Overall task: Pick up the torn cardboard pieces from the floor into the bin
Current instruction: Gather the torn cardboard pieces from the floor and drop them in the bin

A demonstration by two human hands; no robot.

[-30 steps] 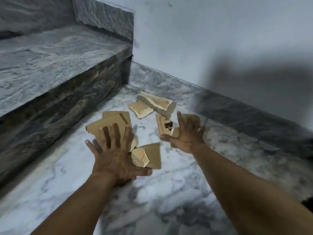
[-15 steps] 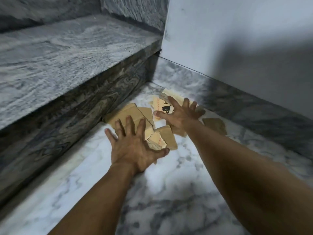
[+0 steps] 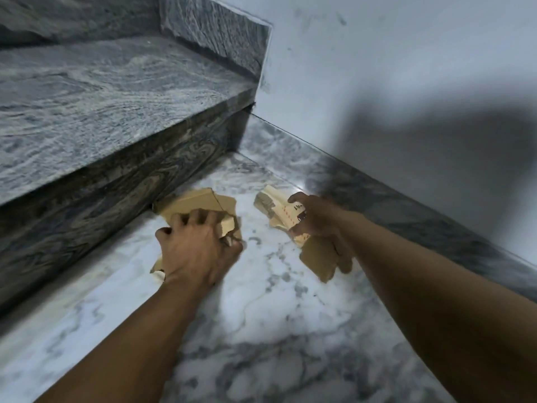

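Note:
Torn brown cardboard pieces lie on the white marble floor (image 3: 261, 301) near the foot of a stair. My left hand (image 3: 197, 248) is curled over the left pile of cardboard pieces (image 3: 191, 203), fingers closed around their near edges. My right hand (image 3: 316, 225) grips a bunch of cardboard pieces (image 3: 279, 210), one with printed marks; another brown piece (image 3: 316, 257) hangs below the palm. No bin is in view.
A dark grey marble stair step (image 3: 101, 112) rises on the left, its riser right behind the left pile. A white wall (image 3: 392, 82) with a grey marble skirting (image 3: 406, 199) runs along the right. Marble floor stretches toward me.
Both hands have gone from spread flat over the pieces to closed on them. The pieces have been gathered into two bunches, one per hand, with bare floor between.

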